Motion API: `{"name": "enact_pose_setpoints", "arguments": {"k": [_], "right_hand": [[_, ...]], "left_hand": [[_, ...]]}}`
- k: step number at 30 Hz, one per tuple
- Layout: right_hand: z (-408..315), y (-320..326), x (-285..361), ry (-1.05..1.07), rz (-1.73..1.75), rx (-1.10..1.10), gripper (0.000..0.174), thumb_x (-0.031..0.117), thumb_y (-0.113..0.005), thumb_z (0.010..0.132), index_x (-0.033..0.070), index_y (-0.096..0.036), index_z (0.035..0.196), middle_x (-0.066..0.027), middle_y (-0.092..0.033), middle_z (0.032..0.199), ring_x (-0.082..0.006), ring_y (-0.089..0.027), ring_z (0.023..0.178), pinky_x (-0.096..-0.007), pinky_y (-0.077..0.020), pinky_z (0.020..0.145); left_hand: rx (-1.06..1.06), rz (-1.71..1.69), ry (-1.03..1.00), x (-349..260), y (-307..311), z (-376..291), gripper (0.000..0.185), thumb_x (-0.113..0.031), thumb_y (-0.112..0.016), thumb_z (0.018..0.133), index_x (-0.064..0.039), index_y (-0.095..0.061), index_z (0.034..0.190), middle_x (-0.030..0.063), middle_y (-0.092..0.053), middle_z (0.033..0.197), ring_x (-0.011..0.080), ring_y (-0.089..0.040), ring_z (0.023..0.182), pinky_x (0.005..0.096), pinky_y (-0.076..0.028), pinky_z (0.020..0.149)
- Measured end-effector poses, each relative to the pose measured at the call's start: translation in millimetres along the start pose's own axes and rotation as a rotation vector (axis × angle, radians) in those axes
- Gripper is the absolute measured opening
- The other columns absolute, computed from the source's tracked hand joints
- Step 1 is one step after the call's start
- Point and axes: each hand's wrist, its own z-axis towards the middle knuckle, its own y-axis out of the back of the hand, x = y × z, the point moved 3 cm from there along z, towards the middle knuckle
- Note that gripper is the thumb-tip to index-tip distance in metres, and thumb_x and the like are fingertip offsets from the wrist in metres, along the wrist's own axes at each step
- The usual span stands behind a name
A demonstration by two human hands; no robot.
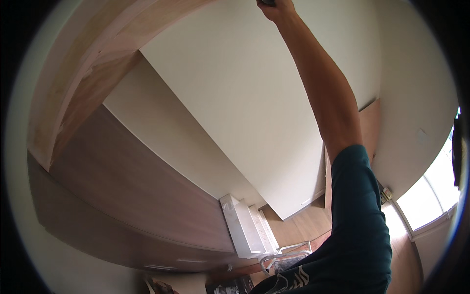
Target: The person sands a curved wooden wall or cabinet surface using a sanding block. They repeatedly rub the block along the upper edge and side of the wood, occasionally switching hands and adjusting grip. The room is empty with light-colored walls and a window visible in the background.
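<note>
My right hand (pixel 278 10) is raised at the top edge of the view, at the end of an outstretched bare arm in a dark green short sleeve. Its fingers are curled around a dark object (pixel 268 2), mostly cut off by the frame, so its kind cannot be made out. Behind the arm spreads a smooth off-white wall (pixel 235 95). My left hand is out of view.
Pinkish bare plaster (pixel 99 77) edges an opening at upper left. A brown panel (pixel 147 176) fills the lower left. Below are white stacked pieces (pixel 246 231) and a white tubular metal frame (pixel 286 253). A wood-coloured board (pixel 370 121) and bright window (pixel 426 200) are right.
</note>
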Motion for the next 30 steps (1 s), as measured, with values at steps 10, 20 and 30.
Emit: {"name": "enact_pose_setpoints", "arguments": {"k": [10,20,30], "right_hand": [[-78,-50,82,0.003,-0.002,0.059,0.02,-0.004,-0.045,0.099,-0.001,-0.057,0.115,-0.0155,-0.063,0.102,-0.0246,-0.063,0.086,-0.0354,-0.053,0.075],[-217,9,63,-0.207,-0.071,0.14,0.03,0.007,-0.058,0.096,0.001,-0.051,0.125,-0.0132,-0.057,0.12,-0.0259,-0.058,0.107,-0.0424,-0.0536,0.091],[-557,147,-14,-1.188,-0.233,-0.26,0.038,0.011,-0.071,0.095,-0.006,-0.055,0.124,-0.0105,-0.063,0.102,-0.0129,-0.068,0.087,-0.0185,-0.0609,0.065]], "left_hand": [[0.035,-0.348,0.36,-28,-135,-25,0.029,-0.025,-0.051,0.107,-0.008,-0.066,0.126,-0.0026,-0.065,0.084,0.0078,-0.048,0.054,0.0244,-0.034,0.041],[0.359,-0.597,0.606,41,-228,-56,0.035,-0.026,-0.066,0.095,-0.01,-0.065,0.126,0.0007,-0.072,0.111,0.0107,-0.068,0.102,0.0275,-0.057,0.083],[0.647,-0.813,0.64,50,-380,-106,0.046,-0.02,-0.067,0.098,-0.006,-0.049,0.138,0.0085,-0.063,0.126,0.0194,-0.064,0.113,0.0342,-0.053,0.098]]}}
